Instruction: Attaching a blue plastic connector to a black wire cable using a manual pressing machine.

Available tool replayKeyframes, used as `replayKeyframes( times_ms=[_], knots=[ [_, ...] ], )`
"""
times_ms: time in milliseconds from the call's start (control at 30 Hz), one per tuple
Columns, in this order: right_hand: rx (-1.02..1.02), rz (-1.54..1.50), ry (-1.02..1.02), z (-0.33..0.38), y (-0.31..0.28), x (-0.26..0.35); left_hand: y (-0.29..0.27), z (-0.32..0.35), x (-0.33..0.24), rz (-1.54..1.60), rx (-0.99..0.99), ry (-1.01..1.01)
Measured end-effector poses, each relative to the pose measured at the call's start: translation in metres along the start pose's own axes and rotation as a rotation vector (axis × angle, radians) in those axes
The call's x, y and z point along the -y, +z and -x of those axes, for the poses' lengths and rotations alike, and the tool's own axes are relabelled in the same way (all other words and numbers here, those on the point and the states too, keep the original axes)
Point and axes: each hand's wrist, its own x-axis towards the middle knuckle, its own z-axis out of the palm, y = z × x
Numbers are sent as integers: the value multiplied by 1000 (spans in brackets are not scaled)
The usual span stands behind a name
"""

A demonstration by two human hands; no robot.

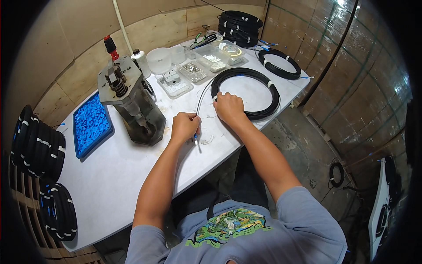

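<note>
A coil of black cable, bound with white ties, lies on the white table in front of me. My right hand is closed on the coil's near left side, beside a white tie. From the coil a loose cable end runs down to my left hand, which pinches it between thumb and fingers. Below those fingers pokes out a small blue connector with a pale tip. Part of the cable is hidden inside my left hand.
A metal hand press stands left of my hands, with a blue tray of small blue parts beyond it. Clear boxes of small parts line the back. More cable coils are stacked at the far right and left.
</note>
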Motion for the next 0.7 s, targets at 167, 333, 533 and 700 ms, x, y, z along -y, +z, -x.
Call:
replayKeyframes(
  times_ms=[167,333,533,700],
  knots=[
    [-19,10,32,-3,6,3,1,0,-2,6,-14,8],
    [7,-12,30,-2,-2,2,3,-2,0,13,-23,16],
    [-303,-192,-447,14,9,15,-8,-1,4,-2,-42,18],
    [-229,-279,-721,-2,26,22,-28,5,0,-54,5,51]
  ],
)
